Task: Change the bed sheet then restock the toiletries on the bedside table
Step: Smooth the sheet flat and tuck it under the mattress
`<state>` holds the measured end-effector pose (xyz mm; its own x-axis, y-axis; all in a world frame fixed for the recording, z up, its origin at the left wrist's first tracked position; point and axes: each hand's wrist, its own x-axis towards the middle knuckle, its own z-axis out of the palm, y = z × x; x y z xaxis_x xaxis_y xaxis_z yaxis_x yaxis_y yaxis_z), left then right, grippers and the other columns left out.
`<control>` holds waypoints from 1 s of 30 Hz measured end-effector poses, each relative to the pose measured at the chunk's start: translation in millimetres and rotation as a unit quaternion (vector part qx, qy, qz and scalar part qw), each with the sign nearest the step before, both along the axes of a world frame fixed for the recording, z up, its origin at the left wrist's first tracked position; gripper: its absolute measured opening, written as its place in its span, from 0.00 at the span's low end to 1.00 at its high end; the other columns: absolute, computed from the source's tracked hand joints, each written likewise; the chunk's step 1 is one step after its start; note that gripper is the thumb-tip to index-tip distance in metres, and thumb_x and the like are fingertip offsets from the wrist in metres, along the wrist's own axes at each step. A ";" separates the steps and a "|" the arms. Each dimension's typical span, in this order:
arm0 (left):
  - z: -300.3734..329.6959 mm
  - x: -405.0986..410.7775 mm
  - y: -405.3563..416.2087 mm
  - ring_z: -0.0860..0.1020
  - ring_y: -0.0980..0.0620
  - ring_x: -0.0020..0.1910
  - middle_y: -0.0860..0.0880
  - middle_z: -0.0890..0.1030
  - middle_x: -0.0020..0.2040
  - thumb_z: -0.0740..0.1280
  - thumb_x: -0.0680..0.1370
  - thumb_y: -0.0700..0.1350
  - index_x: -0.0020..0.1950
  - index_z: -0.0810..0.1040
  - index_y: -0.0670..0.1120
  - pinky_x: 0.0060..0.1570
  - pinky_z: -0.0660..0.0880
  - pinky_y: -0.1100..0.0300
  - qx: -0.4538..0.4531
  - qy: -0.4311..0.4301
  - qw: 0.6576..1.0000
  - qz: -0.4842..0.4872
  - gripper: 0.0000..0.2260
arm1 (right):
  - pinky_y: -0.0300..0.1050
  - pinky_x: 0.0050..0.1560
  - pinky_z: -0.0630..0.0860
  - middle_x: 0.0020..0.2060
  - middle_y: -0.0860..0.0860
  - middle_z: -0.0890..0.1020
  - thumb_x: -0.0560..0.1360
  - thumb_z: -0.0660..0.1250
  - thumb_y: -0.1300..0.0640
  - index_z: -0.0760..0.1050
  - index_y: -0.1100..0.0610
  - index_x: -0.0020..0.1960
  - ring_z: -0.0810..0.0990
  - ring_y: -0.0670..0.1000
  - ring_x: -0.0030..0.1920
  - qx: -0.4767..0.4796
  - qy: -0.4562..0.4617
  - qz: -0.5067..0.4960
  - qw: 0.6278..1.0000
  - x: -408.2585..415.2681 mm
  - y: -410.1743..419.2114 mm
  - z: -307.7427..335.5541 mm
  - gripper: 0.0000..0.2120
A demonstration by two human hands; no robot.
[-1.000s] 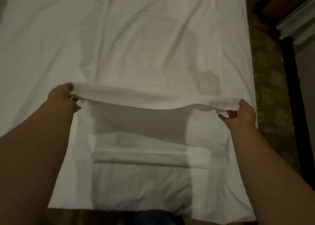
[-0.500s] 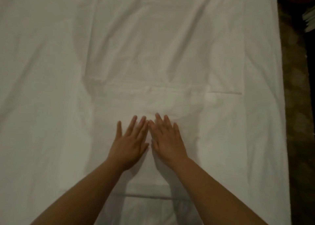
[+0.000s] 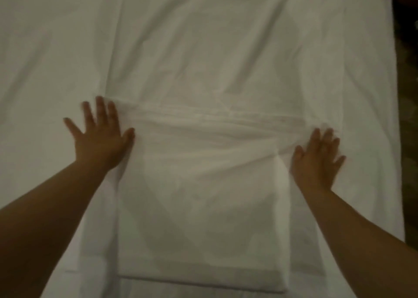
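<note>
White creased sheet [image 3: 203,196] under both flat hands [image 3: 101,137].

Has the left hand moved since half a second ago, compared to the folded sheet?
Yes. The left hand slid outward from the middle of the folded sheet to its left edge, fingers spread flat.

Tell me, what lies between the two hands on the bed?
In the head view, only the folded white sheet lies between left hand and right hand.
</note>
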<state>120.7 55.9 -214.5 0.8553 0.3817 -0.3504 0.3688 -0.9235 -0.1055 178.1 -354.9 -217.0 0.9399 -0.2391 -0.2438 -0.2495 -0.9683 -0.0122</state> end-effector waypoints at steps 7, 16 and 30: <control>-30.3 3.3 -133.6 0.58 0.42 0.74 0.49 0.56 0.76 0.48 0.78 0.59 0.76 0.56 0.47 0.62 0.55 0.27 -0.135 -0.071 0.946 -0.288 0.29 | 0.59 0.72 0.50 0.76 0.51 0.56 0.78 0.50 0.50 0.57 0.53 0.76 0.54 0.55 0.76 0.080 0.020 0.340 0.937 -19.7 132.0 -11.9 0.26; -19.3 -50.8 -13.7 0.47 0.44 0.77 0.44 0.48 0.78 0.43 0.75 0.61 0.78 0.50 0.42 0.70 0.44 0.38 -0.049 -0.055 0.997 0.011 0.36 | 0.68 0.69 0.56 0.74 0.60 0.59 0.78 0.50 0.50 0.59 0.59 0.75 0.58 0.63 0.74 -0.015 -0.024 0.048 0.998 -42.4 -33.4 -7.4 0.27; -33.3 -219.3 -54.8 0.51 0.48 0.76 0.47 0.63 0.75 0.41 0.80 0.60 0.75 0.59 0.49 0.72 0.47 0.47 -0.091 -0.045 0.977 -0.189 0.28 | 0.59 0.66 0.58 0.71 0.55 0.66 0.72 0.53 0.52 0.60 0.56 0.72 0.63 0.58 0.69 -0.013 -0.023 0.204 0.979 -227.3 -4.6 -25.5 0.28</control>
